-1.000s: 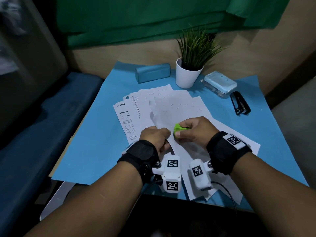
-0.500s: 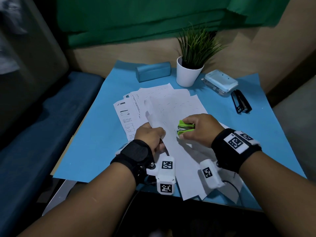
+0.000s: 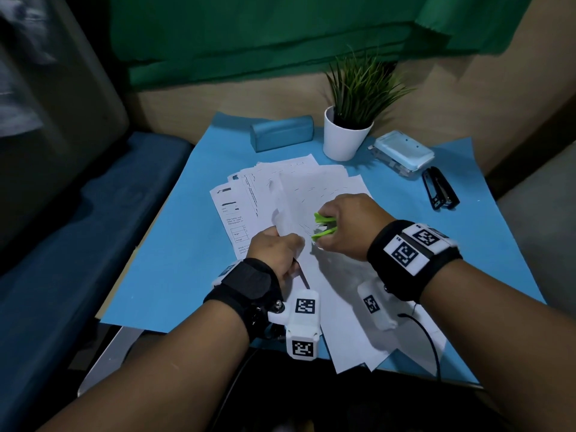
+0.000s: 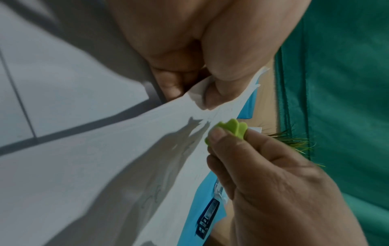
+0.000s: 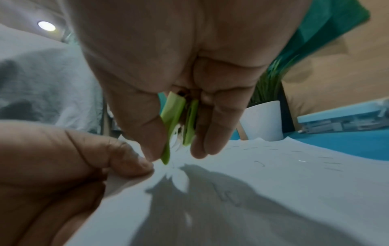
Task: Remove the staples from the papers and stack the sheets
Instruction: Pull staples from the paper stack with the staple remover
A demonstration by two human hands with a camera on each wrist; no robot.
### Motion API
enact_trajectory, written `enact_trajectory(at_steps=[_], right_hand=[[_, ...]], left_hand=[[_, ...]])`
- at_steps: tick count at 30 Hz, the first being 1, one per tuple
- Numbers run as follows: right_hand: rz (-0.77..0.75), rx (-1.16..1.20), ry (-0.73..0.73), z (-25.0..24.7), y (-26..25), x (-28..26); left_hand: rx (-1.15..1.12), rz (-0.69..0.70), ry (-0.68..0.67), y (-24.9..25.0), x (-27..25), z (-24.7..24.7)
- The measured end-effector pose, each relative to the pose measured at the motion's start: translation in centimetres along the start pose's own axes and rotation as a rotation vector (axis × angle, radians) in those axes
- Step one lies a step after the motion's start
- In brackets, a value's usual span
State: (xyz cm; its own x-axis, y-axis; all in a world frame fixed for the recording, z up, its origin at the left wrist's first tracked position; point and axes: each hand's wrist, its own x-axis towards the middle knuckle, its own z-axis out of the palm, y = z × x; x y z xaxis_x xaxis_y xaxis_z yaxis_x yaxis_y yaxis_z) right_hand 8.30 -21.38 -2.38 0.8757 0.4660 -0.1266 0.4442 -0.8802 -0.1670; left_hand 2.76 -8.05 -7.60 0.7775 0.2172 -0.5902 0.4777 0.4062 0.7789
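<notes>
White paper sheets (image 3: pixel 311 188) lie fanned out on the blue mat, with several loose staples scattered on the top sheet (image 5: pixel 294 158). My left hand (image 3: pixel 280 247) pinches the raised left edge of the top sheet (image 4: pixel 185 116) between thumb and fingers. My right hand (image 3: pixel 343 229) grips a lime-green staple remover (image 3: pixel 324 227) between thumb and fingers, just right of the left hand and held slightly above the paper. In the right wrist view the staple remover (image 5: pixel 179 119) has its jaws pointing down at the paper near the left thumb (image 5: pixel 130 159).
At the back of the blue mat (image 3: pixel 174 260) stand a potted plant in a white pot (image 3: pixel 346 135), a teal case (image 3: pixel 280 132) and a light-blue box (image 3: pixel 402 151). A black stapler (image 3: pixel 439 188) lies at the right. A blue seat is to the left.
The right hand with the staple remover has risen and moved up and right off the paper. The left hand has lifted the sheet's edge higher.
</notes>
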Motion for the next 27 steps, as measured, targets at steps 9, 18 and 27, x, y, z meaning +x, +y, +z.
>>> enact_trajectory(at_steps=[9,18,27], right_hand=[[0.002,-0.021,-0.033,0.4,-0.8,1.2],[0.028,0.012,-0.083,0.4,-0.9,1.3],[0.507,1.423,0.007,2.8,1.3,-1.1]], left_hand=[[-0.049,0.033,-0.078,-0.1,-0.5,0.1],[-0.093,0.016,-0.039,-0.4,-0.6,0.4],[-0.068,-0.129,-0.035,-0.3,0.2,0.1]])
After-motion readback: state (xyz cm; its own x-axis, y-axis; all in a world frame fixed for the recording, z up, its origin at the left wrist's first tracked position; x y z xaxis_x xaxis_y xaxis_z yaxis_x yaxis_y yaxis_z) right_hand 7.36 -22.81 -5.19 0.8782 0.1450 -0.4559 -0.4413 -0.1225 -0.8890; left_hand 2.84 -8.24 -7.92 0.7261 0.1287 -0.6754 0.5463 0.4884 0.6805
